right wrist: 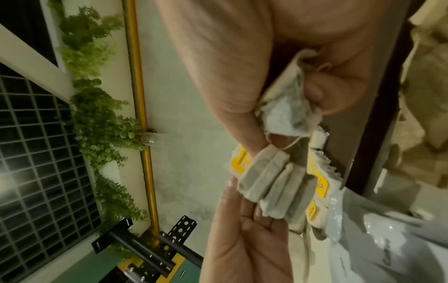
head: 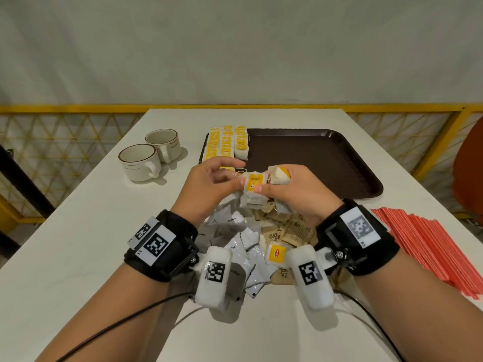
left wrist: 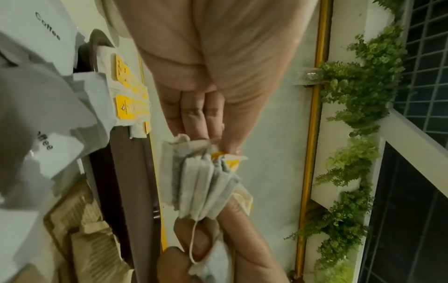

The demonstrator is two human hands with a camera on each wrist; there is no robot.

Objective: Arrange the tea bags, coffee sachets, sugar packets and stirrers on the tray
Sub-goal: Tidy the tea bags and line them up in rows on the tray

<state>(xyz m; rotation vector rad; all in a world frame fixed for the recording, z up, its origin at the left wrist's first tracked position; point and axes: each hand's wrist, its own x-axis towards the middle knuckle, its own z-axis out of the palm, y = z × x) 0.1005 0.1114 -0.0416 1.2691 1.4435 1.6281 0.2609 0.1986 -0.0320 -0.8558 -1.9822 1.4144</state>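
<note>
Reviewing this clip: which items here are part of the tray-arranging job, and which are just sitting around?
Part of the job:
tray
tea bags in rows on the tray
stack of tea bags held by left hand and right hand
coffee sachets
sugar packets
stirrers

Just lying about:
two cups
table

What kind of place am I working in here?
Probably a café or canteen seating area. A white table holds a brown serving tray and two ceramic cups, a yellow railing runs behind it, and green foliage climbs a nearby white post.
</note>
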